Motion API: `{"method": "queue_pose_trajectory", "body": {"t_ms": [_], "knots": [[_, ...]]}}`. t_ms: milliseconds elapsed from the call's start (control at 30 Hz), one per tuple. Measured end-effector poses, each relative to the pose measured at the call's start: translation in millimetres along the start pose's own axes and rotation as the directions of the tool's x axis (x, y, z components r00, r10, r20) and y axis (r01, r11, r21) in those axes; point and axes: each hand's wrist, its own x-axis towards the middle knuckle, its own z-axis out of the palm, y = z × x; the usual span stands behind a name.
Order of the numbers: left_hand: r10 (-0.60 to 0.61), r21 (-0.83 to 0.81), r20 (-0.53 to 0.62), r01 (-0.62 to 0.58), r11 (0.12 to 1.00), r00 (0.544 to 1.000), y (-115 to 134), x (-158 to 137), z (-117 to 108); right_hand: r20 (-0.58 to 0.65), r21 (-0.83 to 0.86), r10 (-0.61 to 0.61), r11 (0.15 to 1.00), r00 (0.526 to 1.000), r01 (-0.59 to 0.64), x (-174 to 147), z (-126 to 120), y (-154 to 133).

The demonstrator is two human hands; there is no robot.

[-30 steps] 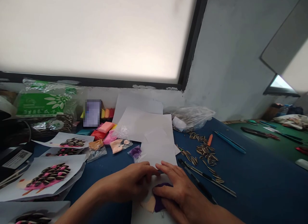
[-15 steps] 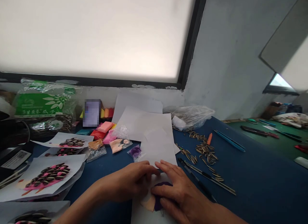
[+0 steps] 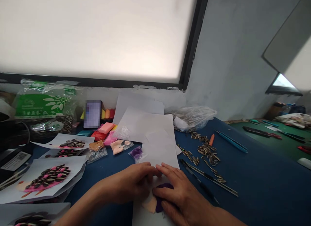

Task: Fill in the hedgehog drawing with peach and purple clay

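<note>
A white sheet of paper [image 3: 145, 216] lies in front of me at the bottom centre. On it are a flat piece of purple clay [image 3: 159, 205] and a peach-coloured clay piece [image 3: 150, 205] joined at its left side. Below the purple clay a few pencil lines show. My right hand [image 3: 179, 193] rests over the purple clay, fingers stretched out and apart, covering much of it. Beside it, my left hand [image 3: 132, 184] has its fingers curled down at the paper's upper left. Its fingertips are hidden, and whatever they may hold cannot be seen.
Seed-covered clay pictures [image 3: 48, 179] are stacked at left. Clay packets [image 3: 105, 128], a purple packet [image 3: 136, 153] and more white paper [image 3: 157, 124] lie ahead. Loose sunflower seeds [image 3: 209, 154], an orange stick [image 3: 212, 140], a black pen [image 3: 200, 182] and blue tweezers [image 3: 232, 141] are at right.
My right hand has shifted very slightly over the purple clay, its fingertips closer to the left hand. Everything else stays in place.
</note>
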Motion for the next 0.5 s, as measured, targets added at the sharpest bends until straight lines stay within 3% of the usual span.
{"method": "queue_pose_trajectory", "body": {"t_ms": [267,500], "knots": [[-0.055,0.033,-0.011,0.056,0.998,0.998,0,-1,2,-0.233,-0.056,0.027,0.998,0.972,-0.041,-9,0,6],[-0.111,0.001,0.003,0.111,0.994,0.994,8,-2,-2,-0.106,-0.097,0.051,0.993,0.993,-0.062,-9,-3,2]]}}
